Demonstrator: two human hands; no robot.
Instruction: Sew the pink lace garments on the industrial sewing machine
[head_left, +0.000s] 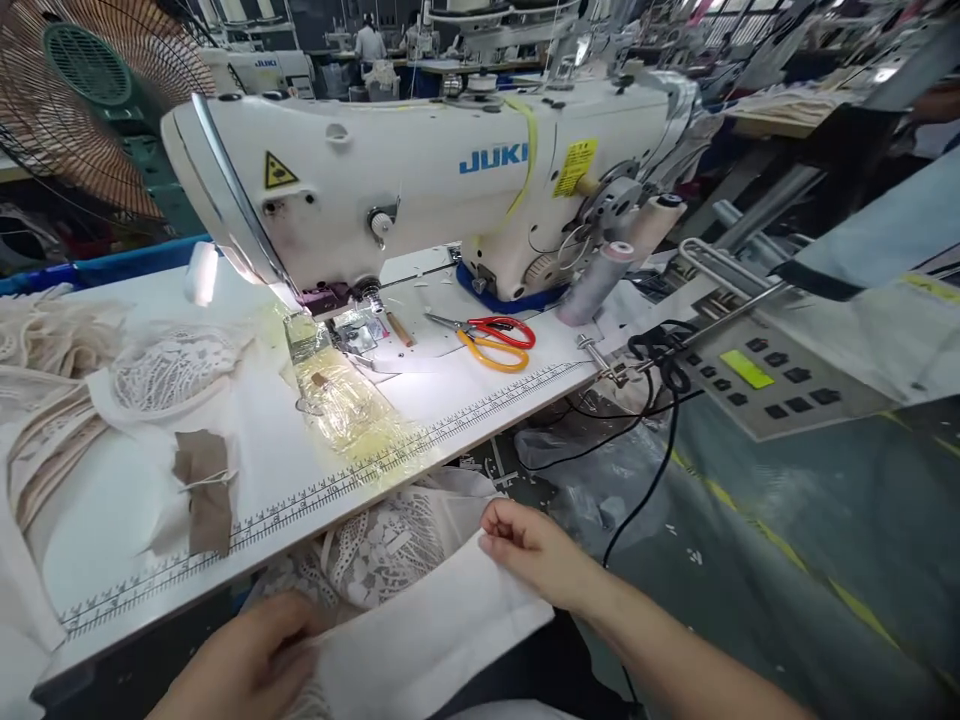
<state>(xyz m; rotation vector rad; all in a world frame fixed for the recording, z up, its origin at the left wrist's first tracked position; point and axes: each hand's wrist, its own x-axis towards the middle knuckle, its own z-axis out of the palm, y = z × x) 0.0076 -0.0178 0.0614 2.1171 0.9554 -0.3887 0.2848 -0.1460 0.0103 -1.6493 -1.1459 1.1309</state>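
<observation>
Below the table's front edge, a white lace bra (394,545) lies over my lap, its smooth white band (435,630) stretched between my hands. My right hand (529,550) pinches the band's upper right corner between thumb and fingers. At the band's left end, my left hand (259,650) is curled on the fabric; it is slightly blurred and its fingertips are partly hidden. Above them stands a white sewing machine (375,170), with its needle area lit. Scissors with red and orange handles (495,340) lie on the machine bed, away from both hands.
More lace bra pieces (172,370) are heaped on the table's left, beside a brown fabric scrap (206,490). A ruler strip (330,490) runs along the front edge. Thread cones (600,280), a control panel (765,375) and a black cable (660,480) are at right. A fan (90,90) stands back left.
</observation>
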